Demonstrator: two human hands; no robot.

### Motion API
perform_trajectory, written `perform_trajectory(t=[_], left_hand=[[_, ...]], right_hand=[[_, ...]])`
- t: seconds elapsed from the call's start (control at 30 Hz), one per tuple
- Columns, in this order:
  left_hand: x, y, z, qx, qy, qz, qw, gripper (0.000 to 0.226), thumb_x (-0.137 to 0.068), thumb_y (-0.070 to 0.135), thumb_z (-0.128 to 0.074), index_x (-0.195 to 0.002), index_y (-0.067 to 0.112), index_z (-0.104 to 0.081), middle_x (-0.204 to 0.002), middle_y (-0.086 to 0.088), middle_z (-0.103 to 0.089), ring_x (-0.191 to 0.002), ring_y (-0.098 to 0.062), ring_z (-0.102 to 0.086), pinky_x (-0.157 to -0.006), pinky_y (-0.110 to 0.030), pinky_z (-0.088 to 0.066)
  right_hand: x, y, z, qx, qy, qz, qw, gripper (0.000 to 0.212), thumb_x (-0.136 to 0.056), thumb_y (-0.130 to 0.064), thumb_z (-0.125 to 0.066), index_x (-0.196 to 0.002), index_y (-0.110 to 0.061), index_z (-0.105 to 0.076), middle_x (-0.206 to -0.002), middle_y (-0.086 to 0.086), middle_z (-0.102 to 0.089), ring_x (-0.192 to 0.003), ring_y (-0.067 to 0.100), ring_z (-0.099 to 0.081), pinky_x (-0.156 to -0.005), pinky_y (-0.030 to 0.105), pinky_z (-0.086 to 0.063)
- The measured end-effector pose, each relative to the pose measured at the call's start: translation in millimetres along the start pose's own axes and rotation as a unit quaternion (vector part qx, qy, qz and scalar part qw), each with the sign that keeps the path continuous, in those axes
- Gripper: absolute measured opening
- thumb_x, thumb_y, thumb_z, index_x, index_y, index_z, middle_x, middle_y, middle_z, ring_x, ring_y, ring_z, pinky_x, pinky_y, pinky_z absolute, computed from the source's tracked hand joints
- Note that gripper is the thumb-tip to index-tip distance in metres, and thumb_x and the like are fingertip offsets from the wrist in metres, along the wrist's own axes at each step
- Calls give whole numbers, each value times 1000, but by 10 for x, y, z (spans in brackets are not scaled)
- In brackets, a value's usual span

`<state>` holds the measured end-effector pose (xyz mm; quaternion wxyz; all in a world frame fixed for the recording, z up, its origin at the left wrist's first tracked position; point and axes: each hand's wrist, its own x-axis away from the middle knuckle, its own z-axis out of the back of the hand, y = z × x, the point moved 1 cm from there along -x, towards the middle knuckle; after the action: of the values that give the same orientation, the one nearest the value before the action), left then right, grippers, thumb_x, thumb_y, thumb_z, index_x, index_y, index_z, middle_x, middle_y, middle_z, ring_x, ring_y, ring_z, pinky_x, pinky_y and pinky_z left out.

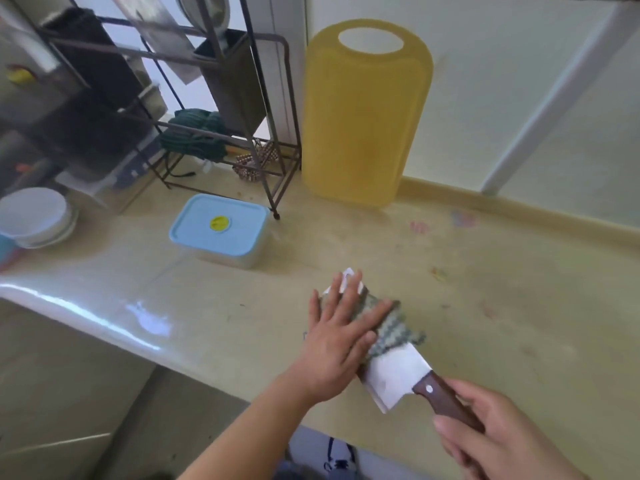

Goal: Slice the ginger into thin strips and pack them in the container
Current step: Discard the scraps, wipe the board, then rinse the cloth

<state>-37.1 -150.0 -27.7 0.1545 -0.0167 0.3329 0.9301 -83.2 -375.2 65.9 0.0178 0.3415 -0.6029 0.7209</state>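
- Tabletop [485, 306], beige.
- Yellow cutting board [363, 126] at 12 o'clock, leaning upright on the wall.
- Blue-lidded container [221, 230] at 10 o'clock, lid on.
- Cleaver [398, 375] at 5 o'clock, under a cloth [391, 327].
- Left hand [339, 337]: grip spread flat, pressing the cloth.
- Right hand [495, 434]: grip curled round the cleaver's handle.

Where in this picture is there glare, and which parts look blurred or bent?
Head view: bright glare lies along the counter's front edge; the dish rack and bowls at far left look soft; the wide lens bends the counter edge; the cleaver and both hands stay fairly sharp.
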Motion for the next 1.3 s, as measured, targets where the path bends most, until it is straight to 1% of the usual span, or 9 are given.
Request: perform_trajectory(t=[0.17,0.3,0.43,0.57,0.93,1.07,1.13,1.2,1.3], left_hand=[[-107,-249,96,211,134,101,963,46,-105,38,-32,-150,44,-27,-165,9,-14,-152,-6,-14,-122,-25,-17],[-177,-337,178,302,172,346,871,30,-102,21,-50,-126,35,-61,-112,8,-71,-101,-5,-65,-91,-22,-50],[-106,-287,172,724,103,394,557,42,-100,39,-45,-126,13,-65,-118,-15,-70,-105,-30,-67,-97,-45,-48],[64,0,48,862,-28,288,417,104,-85,79,-37,-152,-1,-34,-156,-30,-28,-143,-46,-32,-120,-59,-19],[-45,-459,357,903,-43,155,399,121,-79,90,-23,-153,-6,-25,-157,-32,-23,-149,-42,-14,-123,-55,-9],[-161,-630,700,891,20,184,414,112,-84,84,-39,-153,-3,-27,-159,-26,-22,-149,-41,-20,-123,-52,-14],[-175,-583,868,851,63,214,476,104,-85,83,-38,-151,3,-36,-156,-23,-35,-145,-38,-33,-120,-55,-24],[-196,-531,964,769,103,255,577,97,-85,82,-29,-147,10,-47,-146,-16,-52,-136,-32,-49,-112,-53,-37],[-293,-331,1018,650,80,247,714,66,-96,60,-37,-143,17,-52,-132,-8,-65,-120,-23,-63,-99,-43,-49]], right_hand=[[206,15,113,-41,-20,-10,999,56,-66,-48,-83,-118,-42,-66,-79,24,-64,-73,24,-57,-71,30,-35],[284,134,280,-97,61,-4,993,75,-45,-53,-94,-112,-28,-72,-107,46,-52,-87,30,-51,-88,37,-25],[241,-154,147,-177,98,-4,979,80,-26,-65,-90,-88,-18,-77,-52,35,-46,-45,21,-45,-48,15,-36],[-92,-159,-194,-227,-14,-5,974,74,-47,-61,-88,-102,-16,-68,-50,19,-41,-33,16,-39,-35,18,-32],[-141,110,65,-116,-66,-65,989,65,-60,-64,-81,-110,-24,-66,-55,19,-46,-34,14,-39,-35,19,-34],[199,50,352,-66,81,-102,989,73,-42,-73,-83,-100,-31,-73,-52,17,-52,-39,17,-42,-38,20,-37],[342,31,430,169,177,-6,970,52,-58,-76,-72,-102,-48,-70,-67,-8,-71,-52,8,-58,-51,18,-49],[366,61,545,398,253,115,874,30,-82,-62,-61,-107,-50,-69,-81,-23,-70,-62,3,-64,-58,24,-54],[216,129,630,598,260,237,721,36,-91,-37,-52,-123,-34,-67,-77,-7,-66,-53,25,-59,-47,30,-47]])
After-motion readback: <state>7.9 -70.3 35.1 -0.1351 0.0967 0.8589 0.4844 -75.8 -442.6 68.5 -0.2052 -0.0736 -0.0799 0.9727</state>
